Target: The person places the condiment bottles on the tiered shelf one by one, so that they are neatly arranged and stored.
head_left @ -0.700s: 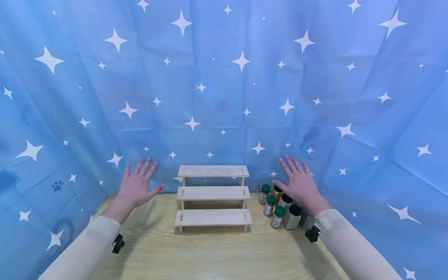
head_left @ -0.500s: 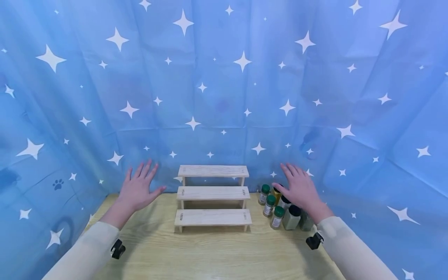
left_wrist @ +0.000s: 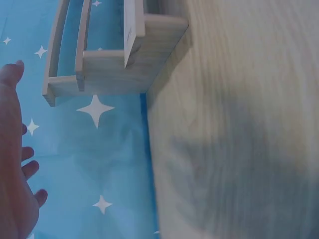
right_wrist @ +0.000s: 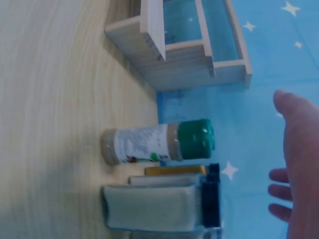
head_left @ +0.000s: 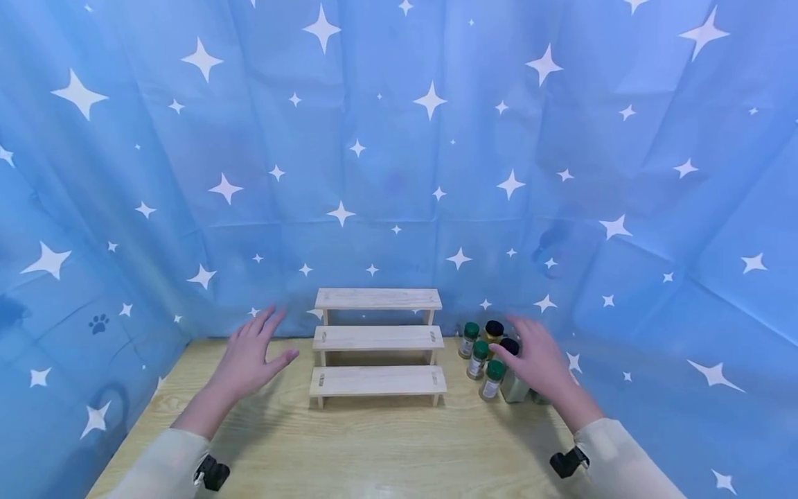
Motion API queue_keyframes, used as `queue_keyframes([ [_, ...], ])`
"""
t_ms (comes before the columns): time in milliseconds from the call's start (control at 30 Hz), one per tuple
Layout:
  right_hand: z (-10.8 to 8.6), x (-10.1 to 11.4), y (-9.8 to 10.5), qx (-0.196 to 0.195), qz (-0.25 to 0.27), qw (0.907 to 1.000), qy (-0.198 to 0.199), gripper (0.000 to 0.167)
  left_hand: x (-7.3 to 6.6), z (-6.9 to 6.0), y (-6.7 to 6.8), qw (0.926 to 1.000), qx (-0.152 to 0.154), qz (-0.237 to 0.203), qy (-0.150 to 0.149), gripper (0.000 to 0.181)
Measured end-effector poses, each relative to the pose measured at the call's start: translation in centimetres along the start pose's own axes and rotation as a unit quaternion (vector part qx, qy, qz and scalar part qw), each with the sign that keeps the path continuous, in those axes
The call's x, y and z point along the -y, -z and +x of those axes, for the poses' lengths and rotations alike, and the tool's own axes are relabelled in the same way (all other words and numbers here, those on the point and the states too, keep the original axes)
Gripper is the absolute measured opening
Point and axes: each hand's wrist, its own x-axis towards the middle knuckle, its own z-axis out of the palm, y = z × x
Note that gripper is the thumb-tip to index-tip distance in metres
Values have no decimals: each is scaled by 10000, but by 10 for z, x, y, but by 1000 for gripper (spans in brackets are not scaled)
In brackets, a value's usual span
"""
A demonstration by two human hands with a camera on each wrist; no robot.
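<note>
A three-step wooden rack [head_left: 378,380] stands on the table against the curtain. To its left the left hand [head_left: 248,357] hovers above the table, fingers spread, touching nothing. Over the jars at the rack's right hovers the right hand [head_left: 539,360], fingers extended and holding nothing. Several jars stand close together there: green-capped ones [head_left: 490,380] on the left, black-capped ones [head_left: 494,331] partly hidden under the hand. In the right wrist view a green-capped jar [right_wrist: 144,143] with a white label stands beside a square black-capped jar [right_wrist: 154,208] of pale contents.
A light wood table [head_left: 374,450] lies under the rack and jars. Behind and at both sides hangs a blue curtain [head_left: 386,173] with white stars. Each wrist carries a small black device beside a pale sleeve.
Both hands have lowered and drawn slightly back towards the person. The right hand covers more of the black-capped jars. The head view has tilted a little, while rack and jars stay put.
</note>
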Motion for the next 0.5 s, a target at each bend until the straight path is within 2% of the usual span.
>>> queue_keyframes([
  [200, -16, 0, -12, -95, 210, 9997, 40, 70, -3, -13, -20, 9966, -149, -796, -156, 81],
  [500, -30, -1, -20, -29, 479, 9988, -7, 65, -10, -27, -43, 9844, 97, -1755, 14, 75],
])
